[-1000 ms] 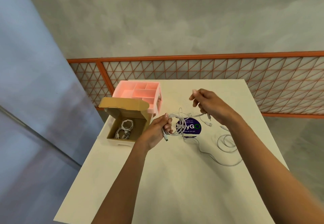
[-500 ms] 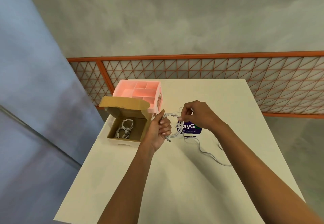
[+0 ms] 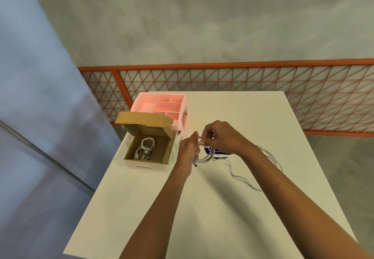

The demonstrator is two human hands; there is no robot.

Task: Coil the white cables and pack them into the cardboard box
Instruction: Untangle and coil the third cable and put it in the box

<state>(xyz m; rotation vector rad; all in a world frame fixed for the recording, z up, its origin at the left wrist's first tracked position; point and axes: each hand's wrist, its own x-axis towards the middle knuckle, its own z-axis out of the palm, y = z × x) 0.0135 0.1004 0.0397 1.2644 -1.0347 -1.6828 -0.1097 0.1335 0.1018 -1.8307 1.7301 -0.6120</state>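
My left hand [image 3: 188, 151] grips a half-wound coil of white cable [image 3: 206, 158] above the table, just right of the open cardboard box [image 3: 166, 153]. My right hand [image 3: 220, 137] pinches the same cable at the top of the coil, close against the left hand. The cable's loose tail [image 3: 242, 176] trails over the table to the right, under my right forearm. A coiled white cable [image 3: 146, 147] lies inside the box, whose lid stands open at the back.
A pink compartment organizer [image 3: 162, 106] stands behind the box. A dark blue round sticker or pad [image 3: 219, 153] lies on the white table [image 3: 232, 208] under my hands. An orange mesh railing [image 3: 222, 80] runs beyond the table's far edge.
My right hand swung in from the right to meet the left hand, laying another loop on the coil. The loose tail on the table has been drawn shorter.
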